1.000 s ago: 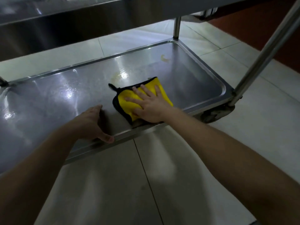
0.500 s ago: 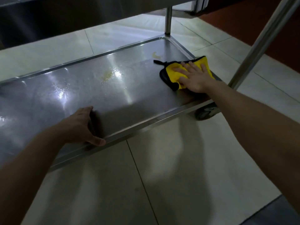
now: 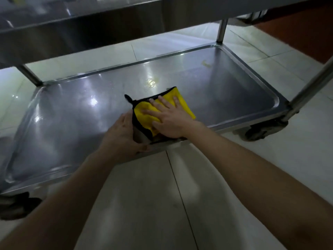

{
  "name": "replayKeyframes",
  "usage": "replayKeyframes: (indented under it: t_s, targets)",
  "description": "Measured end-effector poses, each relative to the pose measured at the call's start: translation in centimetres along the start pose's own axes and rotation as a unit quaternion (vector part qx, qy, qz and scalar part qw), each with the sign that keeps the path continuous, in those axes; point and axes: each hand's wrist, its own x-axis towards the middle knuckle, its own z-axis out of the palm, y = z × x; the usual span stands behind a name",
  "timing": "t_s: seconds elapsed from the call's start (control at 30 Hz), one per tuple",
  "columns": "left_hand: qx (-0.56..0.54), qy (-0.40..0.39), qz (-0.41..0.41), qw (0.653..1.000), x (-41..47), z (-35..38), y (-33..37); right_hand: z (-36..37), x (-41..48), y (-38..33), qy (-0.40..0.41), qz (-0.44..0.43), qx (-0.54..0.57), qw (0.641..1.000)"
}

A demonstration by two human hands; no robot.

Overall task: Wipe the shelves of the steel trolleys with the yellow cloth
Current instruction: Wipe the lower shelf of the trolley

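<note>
While the right hand (image 3: 167, 121) lies flat on the yellow cloth (image 3: 183, 105), its fingers (image 3: 164, 102) are straight and spread across the fabric, pressing it down onto the bottom shelf (image 3: 234, 91) of the steel trolley. The cloth is folded, yellow with a black edge, and sits near the shelf's front rim, about midway along it. The left hand (image 3: 124, 136) is just beside the cloth on its left and grips that front rim: the thumb (image 3: 144, 147) lies along the outside of the rim and the fingers curl over to the inside, though how far they close I cannot tell.

Bright reflections streak the shelf, and two yellowish marks show on it, one (image 3: 151, 83) just behind the cloth and another (image 3: 206, 64) nearer the far right corner. An upper shelf (image 3: 108, 20) hangs over the far side. Steel posts rise at the corners, one at the right front (image 3: 310, 89) and one at the back (image 3: 221, 29). A caster (image 3: 261, 130) sits under the right front corner and another (image 3: 14, 206) under the left, both on the pale tiled floor (image 3: 144, 204).
</note>
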Motion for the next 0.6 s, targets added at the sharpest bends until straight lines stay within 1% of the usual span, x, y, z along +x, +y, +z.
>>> replayKeyframes:
  t_s: [0.07, 0.17, 0.23, 0.3, 0.37, 0.47, 0.53, 0.6]
  targets:
    - [0.019, 0.074, 0.010, 0.997, -1.6, 0.6, -0.7, 0.5, -1.7, -0.9, -0.001, -0.030, -0.013, 0.999]
    - [0.020, 0.143, 0.026, 0.989, -3.8, 1.2, -3.6, 0.4, -3.0, -1.2, 0.001, -0.031, -0.015, 0.999]
    - [0.043, 0.179, 0.011, 0.983, -4.4, 0.8, -7.0, 0.1, -2.9, -1.3, 0.000, -0.022, -0.021, 1.000]
    - [0.074, 0.181, -0.026, 0.980, -4.8, 0.3, -10.5, 0.0, -2.0, -1.4, -0.002, -0.007, -0.017, 1.000]
    - [0.105, 0.151, -0.040, 0.982, -5.2, 0.6, -12.5, -0.1, -0.3, -1.6, -0.003, 0.003, -0.020, 1.000]
    - [0.123, 0.134, -0.020, 0.983, -4.9, 1.3, -12.8, -0.4, 4.2, -2.0, -0.005, 0.040, -0.012, 0.999]
    - [0.118, 0.133, -0.027, 0.984, -4.7, 1.3, -12.6, -0.8, 8.1, -3.1, -0.010, 0.064, -0.003, 0.998]
    - [0.119, 0.141, -0.033, 0.982, -4.6, 1.3, -12.6, -0.8, 11.2, -4.5, -0.013, 0.070, -0.001, 0.997]
